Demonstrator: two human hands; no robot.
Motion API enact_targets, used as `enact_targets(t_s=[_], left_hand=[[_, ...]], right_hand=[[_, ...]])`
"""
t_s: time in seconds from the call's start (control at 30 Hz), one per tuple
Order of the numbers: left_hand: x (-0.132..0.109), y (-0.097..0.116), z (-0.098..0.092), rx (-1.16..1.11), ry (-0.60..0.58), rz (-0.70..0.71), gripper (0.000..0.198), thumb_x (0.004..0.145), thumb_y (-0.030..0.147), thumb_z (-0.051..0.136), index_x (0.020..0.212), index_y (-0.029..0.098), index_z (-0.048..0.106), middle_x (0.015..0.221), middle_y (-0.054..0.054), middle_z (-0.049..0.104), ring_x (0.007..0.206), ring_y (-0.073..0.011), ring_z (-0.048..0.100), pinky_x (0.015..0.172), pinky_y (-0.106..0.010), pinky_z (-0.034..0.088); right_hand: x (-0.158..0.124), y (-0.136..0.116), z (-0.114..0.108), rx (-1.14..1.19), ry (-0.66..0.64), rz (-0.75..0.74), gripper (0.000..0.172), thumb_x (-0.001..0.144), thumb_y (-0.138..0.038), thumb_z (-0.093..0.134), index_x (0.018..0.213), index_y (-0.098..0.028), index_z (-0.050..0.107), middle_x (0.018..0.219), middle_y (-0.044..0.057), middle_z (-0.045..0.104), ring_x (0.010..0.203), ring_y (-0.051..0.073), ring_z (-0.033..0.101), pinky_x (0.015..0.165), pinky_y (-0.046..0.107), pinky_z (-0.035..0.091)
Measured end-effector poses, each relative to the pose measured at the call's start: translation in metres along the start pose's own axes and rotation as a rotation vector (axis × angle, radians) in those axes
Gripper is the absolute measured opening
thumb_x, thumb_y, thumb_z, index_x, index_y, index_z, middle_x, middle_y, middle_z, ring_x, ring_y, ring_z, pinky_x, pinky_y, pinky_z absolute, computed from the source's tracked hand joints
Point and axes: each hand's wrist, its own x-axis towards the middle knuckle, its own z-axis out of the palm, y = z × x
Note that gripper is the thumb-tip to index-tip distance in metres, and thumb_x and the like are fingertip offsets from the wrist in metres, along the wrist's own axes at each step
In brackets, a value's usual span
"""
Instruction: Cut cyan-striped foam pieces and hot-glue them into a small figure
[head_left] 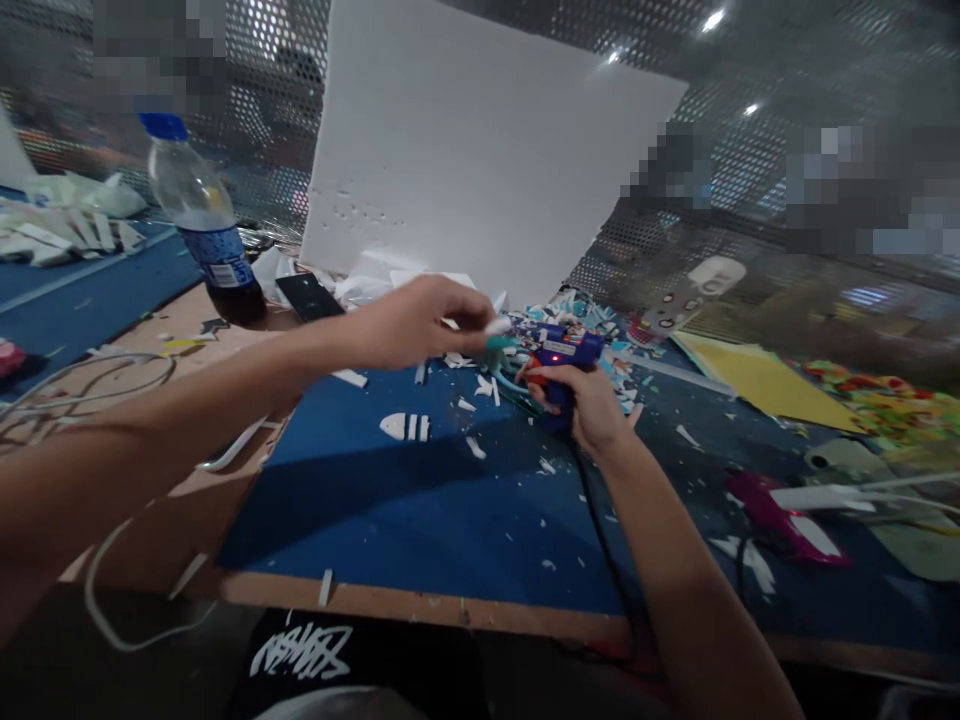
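Note:
My right hand (596,405) is wrapped round the grip of a blue glue gun (574,348), whose small red light is lit. Its front end points left, towards my left hand (420,320). Pinched in my left fingertips is a small white piece (498,327), close to the front of the gun. Something teal (498,342) shows beside those fingertips; I cannot tell whether it belongs to the gun. Below, a white fish-like shape (405,427) made of a rounded piece and narrow strips lies on the blue mat (420,520). White scraps are scattered around it.
A bottle of dark drink (217,255) and a black phone (309,297) stand and lie at left. A white board (465,150) leans at the back. Blue and white scraps pile behind the gun. Yellow sheets (765,380) and a magenta device (787,520) lie right; cables cross both sides.

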Motion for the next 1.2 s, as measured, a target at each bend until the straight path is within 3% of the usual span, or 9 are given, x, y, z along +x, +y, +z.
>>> enact_targets(t_s=[0.07, 0.17, 0.23, 0.33, 0.57, 0.73, 0.9, 1.07, 1.2], left_hand=[[0.004, -0.010, -0.020, 0.073, 0.104, -0.061, 0.015, 0.080, 0.025, 0.059, 0.078, 0.012, 0.067, 0.069, -0.002, 0.063, 0.063, -0.0111, 0.054, 0.059, -0.023, 0.037], [0.002, -0.025, -0.040, 0.288, 0.109, -0.225, 0.025, 0.081, 0.031, 0.056, 0.089, 0.013, 0.071, 0.079, -0.006, 0.070, 0.071, -0.0162, 0.061, 0.065, -0.027, 0.042], [-0.002, -0.034, -0.044, 0.510, 0.055, -0.294, 0.030, 0.081, 0.034, 0.053, 0.093, 0.015, 0.072, 0.090, -0.009, 0.072, 0.077, -0.0196, 0.063, 0.070, -0.030, 0.043], [-0.008, -0.043, -0.043, 0.612, 0.026, -0.335, 0.030, 0.079, 0.033, 0.053, 0.091, 0.015, 0.073, 0.097, -0.011, 0.072, 0.089, -0.0253, 0.063, 0.080, -0.035, 0.044], [-0.020, -0.062, -0.052, 0.674, 0.233, -0.500, 0.031, 0.082, 0.034, 0.051, 0.095, 0.014, 0.070, 0.089, -0.008, 0.070, 0.092, -0.0276, 0.062, 0.089, -0.037, 0.040], [-0.028, -0.085, -0.058, 0.653, 0.427, -0.319, 0.018, 0.078, 0.029, 0.058, 0.076, 0.015, 0.069, 0.105, -0.008, 0.067, 0.118, -0.0323, 0.043, 0.105, -0.043, 0.021], [-0.025, -0.100, -0.055, 0.597, 0.371, -0.323, 0.019, 0.079, 0.025, 0.053, 0.079, 0.017, 0.069, 0.080, -0.009, 0.070, 0.090, -0.0261, 0.060, 0.087, -0.037, 0.037], [-0.024, -0.097, -0.045, 0.558, 0.444, -0.228, 0.017, 0.079, 0.027, 0.056, 0.077, 0.018, 0.071, 0.114, -0.007, 0.066, 0.121, -0.0288, 0.045, 0.105, -0.038, 0.023], [-0.024, -0.096, -0.024, 0.460, 0.354, -0.254, 0.026, 0.083, 0.028, 0.052, 0.089, 0.015, 0.074, 0.086, -0.009, 0.073, 0.083, -0.0235, 0.064, 0.079, -0.033, 0.042]], right_hand=[[0.000, -0.002, -0.001, -0.003, 0.008, -0.012, 0.010, 0.063, -0.025, 0.060, 0.061, -0.015, 0.059, 0.044, -0.002, 0.050, 0.036, 0.006, 0.036, 0.038, 0.023, 0.024], [-0.001, -0.002, 0.000, -0.014, -0.001, -0.015, 0.011, 0.064, -0.025, 0.059, 0.062, -0.014, 0.059, 0.042, -0.003, 0.049, 0.035, 0.006, 0.033, 0.038, 0.024, 0.024], [-0.001, 0.000, 0.001, -0.023, -0.009, -0.008, 0.011, 0.064, -0.025, 0.059, 0.063, -0.014, 0.059, 0.042, -0.003, 0.049, 0.035, 0.006, 0.034, 0.038, 0.024, 0.023], [-0.001, 0.003, 0.001, -0.039, -0.020, 0.004, 0.011, 0.065, -0.025, 0.059, 0.063, -0.014, 0.060, 0.043, -0.002, 0.050, 0.035, 0.007, 0.036, 0.038, 0.024, 0.024], [0.001, 0.008, 0.001, -0.073, -0.030, 0.016, 0.012, 0.066, -0.026, 0.060, 0.063, -0.014, 0.061, 0.042, -0.002, 0.049, 0.036, 0.007, 0.037, 0.038, 0.023, 0.027], [-0.001, 0.009, 0.003, -0.090, -0.039, 0.023, 0.010, 0.066, -0.025, 0.061, 0.063, -0.015, 0.059, 0.043, -0.003, 0.050, 0.036, 0.007, 0.038, 0.039, 0.023, 0.028], [-0.001, 0.010, 0.004, -0.117, -0.038, 0.036, 0.010, 0.065, -0.024, 0.061, 0.061, -0.015, 0.058, 0.041, -0.003, 0.049, 0.036, 0.008, 0.038, 0.038, 0.023, 0.027], [-0.002, 0.009, 0.005, -0.139, -0.064, 0.044, 0.012, 0.066, -0.025, 0.061, 0.059, -0.015, 0.061, 0.042, -0.002, 0.050, 0.036, 0.008, 0.039, 0.040, 0.023, 0.030], [-0.002, 0.011, 0.006, -0.146, -0.052, 0.038, 0.013, 0.066, -0.025, 0.061, 0.058, -0.015, 0.060, 0.041, -0.003, 0.048, 0.035, 0.007, 0.039, 0.040, 0.023, 0.029]])
